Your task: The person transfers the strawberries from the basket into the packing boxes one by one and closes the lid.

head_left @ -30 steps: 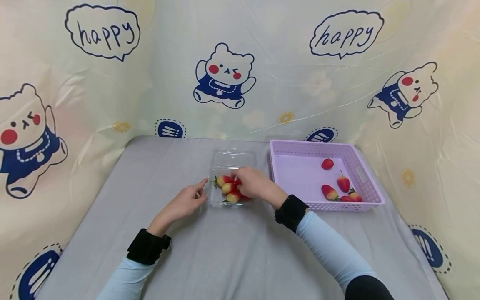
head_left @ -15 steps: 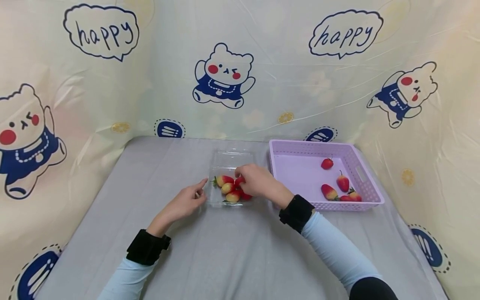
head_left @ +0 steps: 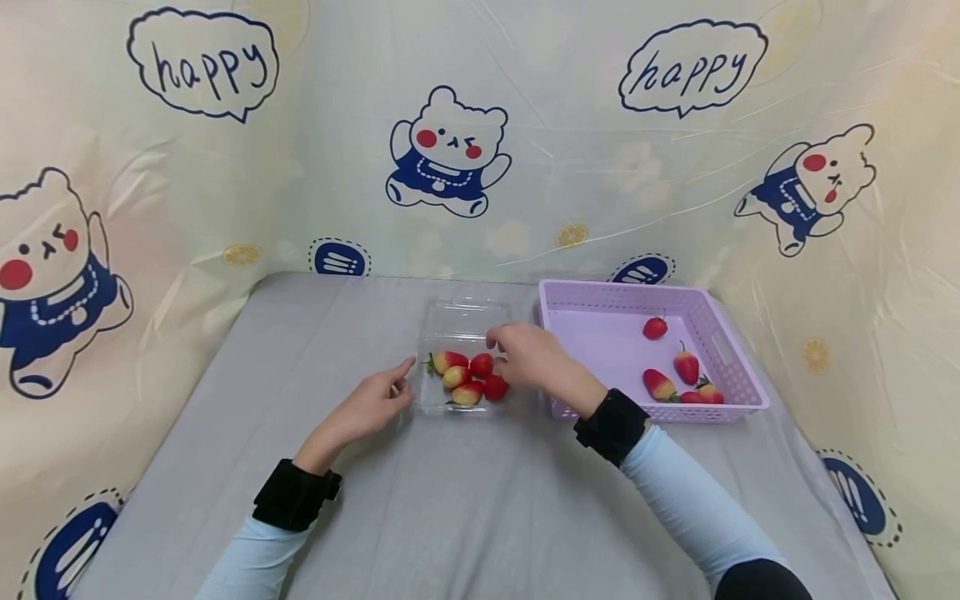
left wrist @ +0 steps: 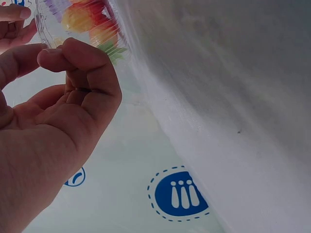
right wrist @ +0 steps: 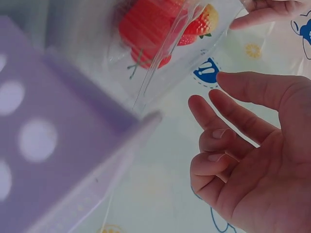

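Several red and yellow strawberries (head_left: pixel 467 392) lie in a clear plastic box (head_left: pixel 431 402) on the grey cloth. Its transparent lid (head_left: pixel 467 315) is folded back behind it. My left hand (head_left: pixel 369 406) is at the box's left wall, index finger stretched toward it and other fingers bent; whether the fingertip touches is too small to tell. My right hand (head_left: pixel 534 358) hovers at the box's right edge; in the right wrist view the right hand (right wrist: pixel 252 145) holds nothing, thumb and index apart, other fingers partly bent.
A lilac plastic basket (head_left: pixel 600 333) stands right of the box, close to my right hand. Several strawberries (head_left: pixel 659 385) lie in its right half. Grey cloth (head_left: pixel 465 500) covers the table, and a printed curtain (head_left: pixel 570 150) hangs behind and along both sides.
My right hand has drawn back rightward from among the strawberries, leaving the red ones at the box's right side in sight. My left hand has stayed put.
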Demonstrator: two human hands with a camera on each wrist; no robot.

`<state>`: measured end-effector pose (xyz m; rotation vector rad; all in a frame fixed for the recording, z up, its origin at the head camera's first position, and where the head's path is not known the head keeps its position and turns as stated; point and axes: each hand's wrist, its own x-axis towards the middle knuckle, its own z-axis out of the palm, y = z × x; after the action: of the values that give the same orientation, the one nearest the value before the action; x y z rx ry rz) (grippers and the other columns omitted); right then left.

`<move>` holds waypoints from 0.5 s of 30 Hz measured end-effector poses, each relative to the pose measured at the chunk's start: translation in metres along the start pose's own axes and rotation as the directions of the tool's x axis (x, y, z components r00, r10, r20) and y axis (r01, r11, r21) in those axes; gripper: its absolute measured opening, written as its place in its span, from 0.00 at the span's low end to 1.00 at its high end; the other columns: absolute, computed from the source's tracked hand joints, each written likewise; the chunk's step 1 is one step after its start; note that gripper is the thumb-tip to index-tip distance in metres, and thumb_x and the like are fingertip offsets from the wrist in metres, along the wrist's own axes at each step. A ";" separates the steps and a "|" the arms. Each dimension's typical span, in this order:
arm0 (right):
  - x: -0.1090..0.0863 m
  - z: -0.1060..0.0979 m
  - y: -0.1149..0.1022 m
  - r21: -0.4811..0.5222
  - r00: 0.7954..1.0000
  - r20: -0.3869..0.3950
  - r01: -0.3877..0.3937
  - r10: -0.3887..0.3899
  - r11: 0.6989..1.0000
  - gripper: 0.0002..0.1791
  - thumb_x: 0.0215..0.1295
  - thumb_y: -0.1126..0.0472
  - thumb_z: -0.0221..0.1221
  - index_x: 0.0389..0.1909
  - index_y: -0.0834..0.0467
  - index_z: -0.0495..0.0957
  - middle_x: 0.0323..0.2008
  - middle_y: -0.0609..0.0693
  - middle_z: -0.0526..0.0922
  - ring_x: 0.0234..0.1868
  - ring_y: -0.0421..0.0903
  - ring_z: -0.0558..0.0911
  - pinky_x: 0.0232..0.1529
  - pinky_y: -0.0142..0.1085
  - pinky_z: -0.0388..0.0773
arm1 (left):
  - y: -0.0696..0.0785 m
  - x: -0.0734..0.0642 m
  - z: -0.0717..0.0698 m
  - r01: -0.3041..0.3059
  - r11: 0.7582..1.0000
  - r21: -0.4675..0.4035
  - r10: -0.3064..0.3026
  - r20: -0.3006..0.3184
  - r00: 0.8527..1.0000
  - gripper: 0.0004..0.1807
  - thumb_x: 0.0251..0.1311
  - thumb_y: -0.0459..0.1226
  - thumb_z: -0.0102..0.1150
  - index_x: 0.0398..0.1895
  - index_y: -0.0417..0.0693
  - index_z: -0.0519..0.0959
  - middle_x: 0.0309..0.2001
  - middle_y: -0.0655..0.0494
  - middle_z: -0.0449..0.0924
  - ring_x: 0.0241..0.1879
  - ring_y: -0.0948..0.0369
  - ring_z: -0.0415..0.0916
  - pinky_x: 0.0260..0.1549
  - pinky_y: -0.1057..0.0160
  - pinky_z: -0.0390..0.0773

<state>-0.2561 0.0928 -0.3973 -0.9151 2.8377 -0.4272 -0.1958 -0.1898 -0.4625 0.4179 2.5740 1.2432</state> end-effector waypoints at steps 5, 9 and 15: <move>-0.008 -0.006 0.009 -0.017 1.000 -0.029 -0.001 0.000 1.000 0.13 0.67 0.65 0.66 0.51 0.60 0.85 0.42 0.54 0.86 0.40 0.49 0.81 0.43 0.42 0.82 | -0.001 0.000 0.000 0.008 1.000 0.005 -0.008 0.000 1.000 0.35 0.74 0.31 0.52 0.80 0.29 0.57 0.36 0.50 0.74 0.24 0.60 0.65 0.23 0.65 0.64; -0.014 -0.011 0.015 -0.032 0.999 -0.051 -0.005 0.003 0.999 0.11 0.68 0.64 0.66 0.49 0.59 0.85 0.41 0.54 0.86 0.39 0.50 0.81 0.42 0.42 0.82 | -0.001 0.000 0.000 0.010 1.000 0.004 -0.010 -0.002 1.000 0.35 0.74 0.31 0.52 0.80 0.29 0.57 0.36 0.50 0.74 0.24 0.59 0.66 0.23 0.65 0.65; -0.023 -0.017 0.024 -0.031 0.997 -0.065 -0.032 0.030 0.999 0.11 0.69 0.63 0.66 0.50 0.59 0.85 0.40 0.53 0.85 0.39 0.50 0.81 0.43 0.42 0.82 | -0.001 0.000 0.000 0.001 1.000 0.008 -0.001 -0.003 1.000 0.34 0.74 0.31 0.51 0.80 0.29 0.57 0.36 0.50 0.74 0.24 0.59 0.66 0.23 0.65 0.65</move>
<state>-0.2544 0.1289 -0.3881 -0.8778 2.9213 -0.4164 -0.1963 -0.1904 -0.4633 0.4173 2.5821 1.2340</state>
